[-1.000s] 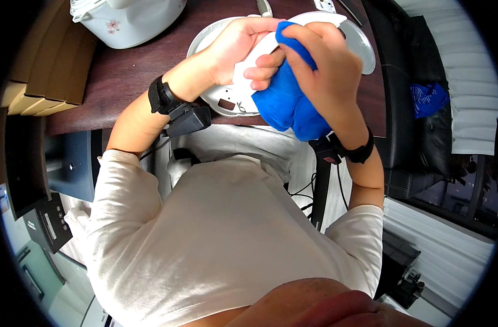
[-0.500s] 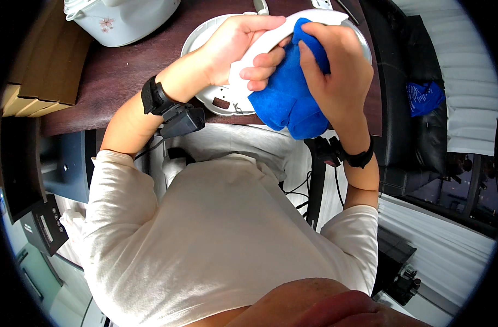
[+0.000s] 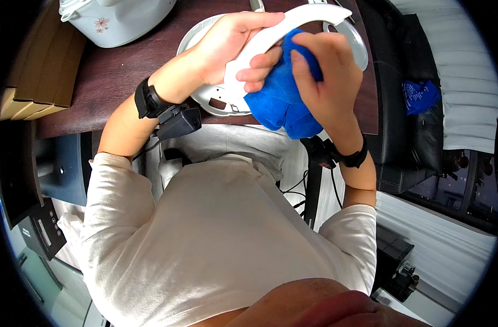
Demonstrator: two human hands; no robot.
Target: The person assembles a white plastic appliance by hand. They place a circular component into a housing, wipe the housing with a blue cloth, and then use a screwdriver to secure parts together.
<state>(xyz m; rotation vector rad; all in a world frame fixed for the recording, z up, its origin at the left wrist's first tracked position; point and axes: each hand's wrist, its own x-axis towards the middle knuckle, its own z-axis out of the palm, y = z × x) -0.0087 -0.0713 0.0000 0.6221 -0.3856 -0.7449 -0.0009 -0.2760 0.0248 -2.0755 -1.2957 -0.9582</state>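
Over the dark brown worktop [image 3: 123,71], the left hand [image 3: 230,46] grips a curved white piece [image 3: 291,23]; the right hand [image 3: 333,76] clutches blue cloth [image 3: 281,98] just beside it. Beneath both hands lies a white rounded part [image 3: 197,32]; left of them stands a flowered white pot [image 3: 123,24].

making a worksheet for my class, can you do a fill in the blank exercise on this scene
1. The left hand holds a curved piece whose colour is ____.
2. The cloth held in the right hand is coloured ____.
3. The flower-printed pot on the table stands to the ____ of both hands.
4. The band on the left wrist is coloured ____.

Missing words: white; blue; left; black.
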